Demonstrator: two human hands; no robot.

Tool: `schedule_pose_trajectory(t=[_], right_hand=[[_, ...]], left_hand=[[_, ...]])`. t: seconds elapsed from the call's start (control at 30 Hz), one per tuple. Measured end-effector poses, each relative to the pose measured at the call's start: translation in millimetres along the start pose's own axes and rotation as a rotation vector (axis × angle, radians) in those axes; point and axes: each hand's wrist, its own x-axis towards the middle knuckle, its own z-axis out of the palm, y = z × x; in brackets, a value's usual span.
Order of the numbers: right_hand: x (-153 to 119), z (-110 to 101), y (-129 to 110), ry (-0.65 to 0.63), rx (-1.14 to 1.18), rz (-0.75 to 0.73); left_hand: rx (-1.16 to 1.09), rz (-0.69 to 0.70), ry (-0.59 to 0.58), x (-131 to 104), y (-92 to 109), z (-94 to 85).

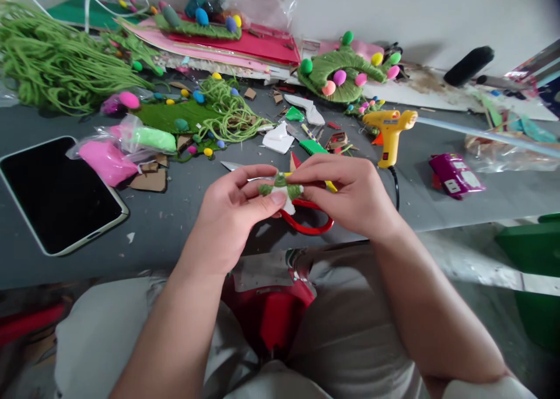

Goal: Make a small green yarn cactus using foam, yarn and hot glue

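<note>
Left hand [230, 212] grasps a small green-and-white star [281, 190] between thumb and fingers, above red-handled scissors [308, 231] on the near tabletop [175, 230]. Right hand [350, 192] pinches its right side. Glue gun [389, 135] farther right.

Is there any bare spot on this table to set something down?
Yes: the table is mostly bare between the phone and the left hand, apart from a small white scrap. Another bare patch lies between the cord and the purple packet. Beyond the left and right hand, yarn and scraps crowd it.
</note>
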Motion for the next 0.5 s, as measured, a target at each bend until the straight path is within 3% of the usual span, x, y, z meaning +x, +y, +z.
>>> schedule_pose_trajectory(t=[0.2, 0.33, 0.5], right_hand=[[6, -10, 3, -0.121, -0.189, -0.086], [7, -11, 0, -0.222, -0.342, -0.092], [2, -7, -12, -0.184, -0.346, 0.018]], left_hand=[[0.394, 0.128, 0.051, -2, -5, 5.6], [0.530, 0.199, 0.032, -3, -13, 6.5], [0.597, 0.253, 0.091, -5, -15, 7.3]])
